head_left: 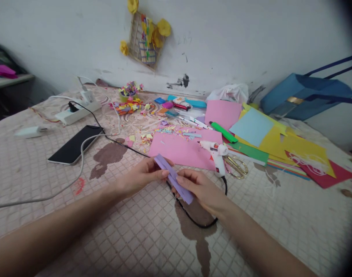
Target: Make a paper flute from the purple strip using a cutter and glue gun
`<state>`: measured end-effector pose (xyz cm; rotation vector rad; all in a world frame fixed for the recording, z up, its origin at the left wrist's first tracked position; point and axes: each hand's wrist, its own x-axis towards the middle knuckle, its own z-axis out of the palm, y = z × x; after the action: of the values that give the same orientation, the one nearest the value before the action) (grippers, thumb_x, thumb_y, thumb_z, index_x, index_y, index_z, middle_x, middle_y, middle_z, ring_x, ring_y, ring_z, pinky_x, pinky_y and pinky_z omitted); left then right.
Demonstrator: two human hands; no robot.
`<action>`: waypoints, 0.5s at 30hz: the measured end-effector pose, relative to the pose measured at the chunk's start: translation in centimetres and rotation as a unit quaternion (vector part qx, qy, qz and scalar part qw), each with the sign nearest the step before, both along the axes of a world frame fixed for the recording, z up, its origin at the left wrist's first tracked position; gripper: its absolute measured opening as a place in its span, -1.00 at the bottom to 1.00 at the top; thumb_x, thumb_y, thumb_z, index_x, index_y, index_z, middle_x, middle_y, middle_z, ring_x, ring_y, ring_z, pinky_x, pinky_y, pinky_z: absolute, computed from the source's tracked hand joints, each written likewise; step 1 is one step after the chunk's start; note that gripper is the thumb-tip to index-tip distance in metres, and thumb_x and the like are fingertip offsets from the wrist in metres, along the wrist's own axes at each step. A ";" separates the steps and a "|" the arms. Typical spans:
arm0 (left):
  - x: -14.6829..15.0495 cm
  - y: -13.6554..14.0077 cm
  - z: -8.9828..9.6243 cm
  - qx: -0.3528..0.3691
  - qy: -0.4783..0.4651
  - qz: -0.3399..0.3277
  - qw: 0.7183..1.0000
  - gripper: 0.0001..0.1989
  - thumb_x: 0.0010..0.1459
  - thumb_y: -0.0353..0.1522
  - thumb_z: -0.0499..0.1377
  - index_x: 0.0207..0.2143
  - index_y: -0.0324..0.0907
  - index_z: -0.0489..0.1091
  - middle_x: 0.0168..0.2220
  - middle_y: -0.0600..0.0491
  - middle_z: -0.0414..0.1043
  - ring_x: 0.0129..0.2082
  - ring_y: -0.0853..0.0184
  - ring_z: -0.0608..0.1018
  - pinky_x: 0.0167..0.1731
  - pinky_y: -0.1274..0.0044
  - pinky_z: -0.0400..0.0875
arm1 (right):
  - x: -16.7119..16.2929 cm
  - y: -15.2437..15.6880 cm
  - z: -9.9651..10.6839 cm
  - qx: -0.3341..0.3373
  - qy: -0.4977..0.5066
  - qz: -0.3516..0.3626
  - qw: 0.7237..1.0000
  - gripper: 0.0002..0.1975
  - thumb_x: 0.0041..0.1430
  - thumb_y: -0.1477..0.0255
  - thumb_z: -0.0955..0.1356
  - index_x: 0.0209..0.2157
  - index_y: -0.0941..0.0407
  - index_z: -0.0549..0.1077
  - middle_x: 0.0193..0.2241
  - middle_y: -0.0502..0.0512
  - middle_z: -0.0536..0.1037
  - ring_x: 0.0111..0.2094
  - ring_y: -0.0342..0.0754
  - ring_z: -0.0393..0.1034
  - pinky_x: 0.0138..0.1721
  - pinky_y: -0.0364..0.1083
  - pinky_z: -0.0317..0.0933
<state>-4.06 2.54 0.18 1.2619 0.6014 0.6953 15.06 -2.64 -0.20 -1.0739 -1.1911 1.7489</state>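
A folded strip of purple paper (174, 180) slants between my two hands, above the table. My left hand (145, 173) pinches its upper left part, thumb on top and fingers beneath. Farther down the strip, my right hand (200, 189) grips it between thumb and fingers. Just beyond the hands lies a pink paper sheet (181, 152), with small paper scraps along its far edge. A white hot glue gun (215, 154) rests on that sheet's right side, its black cord (203, 226) looping below my right hand. Gold-handled scissors (236, 166) lie beside the glue gun.
A black phone (77, 145) and a white power strip (77, 111) with cables are at left. Coloured paper sheets (258, 132) and a green cutter (223, 131) lie at right, near a blue bag (305, 96). A small flower pot (128, 95) stands at the back.
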 end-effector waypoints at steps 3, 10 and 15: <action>0.2 -0.4 -0.1 -0.004 0.032 0.034 0.999 -0.73 0.03 -0.27 0.26 -0.24 -0.23 0.39 -0.37 0.07 0.43 -0.39 0.39 0.44 -0.35 0.55 0.32 | -0.6 -0.2 0.1 0.051 -0.054 -0.038 0.997 -0.76 0.10 0.25 0.37 -0.40 0.16 0.41 -0.52 -0.03 0.43 -0.53 -0.22 0.28 -0.51 -0.20 0.14; 0.4 -0.4 -0.4 -0.026 0.076 0.083 0.993 -0.82 0.01 -0.32 0.26 -0.38 -0.28 0.41 -0.43 0.06 0.45 -0.43 0.38 0.44 -0.37 0.55 0.34 | -1.0 -0.3 0.1 0.096 -0.136 -0.065 0.984 -0.73 0.09 0.21 0.35 -0.42 0.15 0.40 -0.54 -0.04 0.36 -0.52 -0.19 0.21 -0.52 -0.18 0.09; 0.5 -0.2 -0.7 -0.100 0.022 0.097 0.990 -0.82 0.00 -0.33 0.26 -0.41 -0.29 0.42 -0.45 0.05 0.45 -0.45 0.40 0.45 -0.37 0.55 0.36 | -0.7 0.0 -0.5 0.090 -0.118 -0.049 0.988 -0.73 0.11 0.20 0.33 -0.38 0.15 0.40 -0.56 -0.06 0.36 -0.56 -0.21 0.20 -0.56 -0.19 0.09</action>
<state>-3.56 2.37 -0.54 1.0442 0.8178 0.7489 14.36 -2.66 -0.68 -1.2316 -1.3869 1.4398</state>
